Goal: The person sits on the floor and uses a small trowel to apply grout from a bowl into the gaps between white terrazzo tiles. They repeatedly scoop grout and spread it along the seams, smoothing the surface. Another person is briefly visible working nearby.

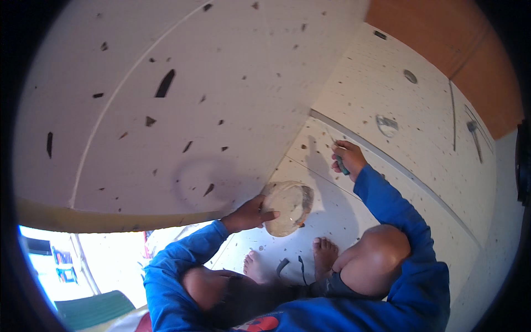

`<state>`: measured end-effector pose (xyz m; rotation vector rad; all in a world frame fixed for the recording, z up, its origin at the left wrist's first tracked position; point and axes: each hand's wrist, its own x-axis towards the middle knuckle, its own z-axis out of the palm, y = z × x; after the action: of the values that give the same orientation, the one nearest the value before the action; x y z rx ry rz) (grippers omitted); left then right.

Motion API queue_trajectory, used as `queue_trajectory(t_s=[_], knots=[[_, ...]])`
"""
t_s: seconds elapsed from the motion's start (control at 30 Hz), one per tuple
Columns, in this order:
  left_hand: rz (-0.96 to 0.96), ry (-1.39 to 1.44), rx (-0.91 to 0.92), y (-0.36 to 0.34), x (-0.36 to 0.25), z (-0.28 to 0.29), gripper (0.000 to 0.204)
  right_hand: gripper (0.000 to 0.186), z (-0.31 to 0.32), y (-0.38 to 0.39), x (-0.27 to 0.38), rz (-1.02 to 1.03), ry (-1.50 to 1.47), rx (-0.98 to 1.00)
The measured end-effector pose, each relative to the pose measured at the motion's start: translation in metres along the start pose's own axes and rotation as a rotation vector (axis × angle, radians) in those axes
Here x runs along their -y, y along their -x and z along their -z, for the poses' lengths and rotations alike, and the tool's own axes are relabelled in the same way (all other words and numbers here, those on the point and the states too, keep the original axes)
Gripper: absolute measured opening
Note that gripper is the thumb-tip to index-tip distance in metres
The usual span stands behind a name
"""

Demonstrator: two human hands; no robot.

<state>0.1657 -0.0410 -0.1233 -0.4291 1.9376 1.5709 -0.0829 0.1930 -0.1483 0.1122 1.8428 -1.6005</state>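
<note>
Both occupied: left hand (pixel 247 215) grips a pale bowl (pixel 285 207), right hand (pixel 350 159) clasps a green-handled tool (pixel 342 165). Tool work seems underway; the next move needs steady aim.

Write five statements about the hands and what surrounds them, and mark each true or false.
1. The left hand holds a pale rounded object. True.
2. The right hand is empty. False: it holds a green-handled tool.
3. Both feet are bare. True.
4. The sleeves are red. False: they are blue.
5. Dark flecks dot the pale surfaces. True.
</note>
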Motion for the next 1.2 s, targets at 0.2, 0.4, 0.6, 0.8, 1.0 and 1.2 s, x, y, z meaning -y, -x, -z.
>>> queue_trajectory(t_s=[0.2,0.4,0.6,0.8,1.0,1.2], knots=[[0.089,-0.033,-0.050,0.009,0.002,-0.007,0.074,0.044,-0.009,-0.012,-0.029,-0.019,-0.100,0.010],[0.129,-0.046,-0.058,0.022,-0.003,-0.010,0.076,0.045,-0.023,-0.002,-0.027,-0.026,-0.164,0.019],[0.070,-0.023,-0.094,0.035,-0.008,-0.017,0.071,0.046,-0.024,0.004,-0.023,0.021,-0.188,0.045],[0.003,0.009,-0.117,0.059,-0.035,-0.021,0.068,0.045,-0.020,0.008,-0.027,0.066,-0.205,0.052],[-0.015,-0.040,-0.105,0.049,-0.013,-0.015,0.072,0.044,-0.017,0.010,-0.019,0.097,-0.192,0.026],[-0.043,-0.028,-0.081,0.058,-0.013,-0.018,0.071,0.043,-0.016,0.025,-0.017,0.107,-0.174,0.018]])
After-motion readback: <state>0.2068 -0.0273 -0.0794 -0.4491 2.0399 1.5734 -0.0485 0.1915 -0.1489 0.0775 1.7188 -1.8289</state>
